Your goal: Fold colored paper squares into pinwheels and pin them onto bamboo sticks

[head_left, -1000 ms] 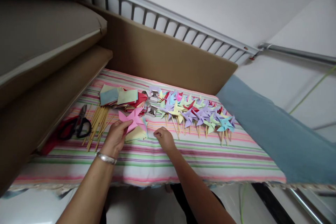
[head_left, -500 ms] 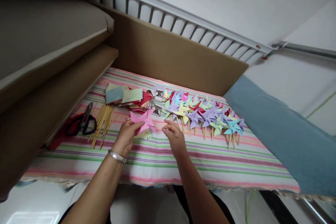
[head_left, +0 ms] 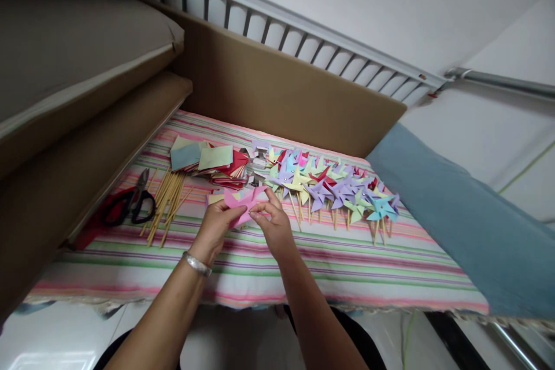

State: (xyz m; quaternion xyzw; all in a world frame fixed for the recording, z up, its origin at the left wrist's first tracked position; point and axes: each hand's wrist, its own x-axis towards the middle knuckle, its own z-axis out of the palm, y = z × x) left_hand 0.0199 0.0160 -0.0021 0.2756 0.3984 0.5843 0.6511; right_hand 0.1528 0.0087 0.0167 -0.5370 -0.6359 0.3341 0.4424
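Observation:
My left hand [head_left: 217, 224] is closed on a pink paper pinwheel [head_left: 245, 199], its thumb lying across the paper near the middle. Over the right side of the same pinwheel, my right hand [head_left: 272, 218] has its thumb and fingers closed on the paper close to the centre. Whether a tiny pin sits between those fingertips cannot be made out. Beneath the hands lie some pale paper pieces [head_left: 215, 198], partly hidden. Right of my hands, finished-looking pinwheels [head_left: 321, 192] on wooden sticks lie in rows, in purple, green, yellow, red and blue.
Loose wooden sticks [head_left: 167, 199] lie to the left beside black-handled scissors [head_left: 130, 202]. Behind my hands are stacked coloured paper squares [head_left: 217, 157] and small open boxes [head_left: 258, 165]. A striped cloth [head_left: 347, 266] covers the surface. A brown board [head_left: 281, 81] stands behind; cushions [head_left: 87, 58] rise at left.
My right hand has moved left onto the pink pinwheel, its fingertips now at the paper's middle. The pinwheel has shifted slightly and tilted in my left hand.

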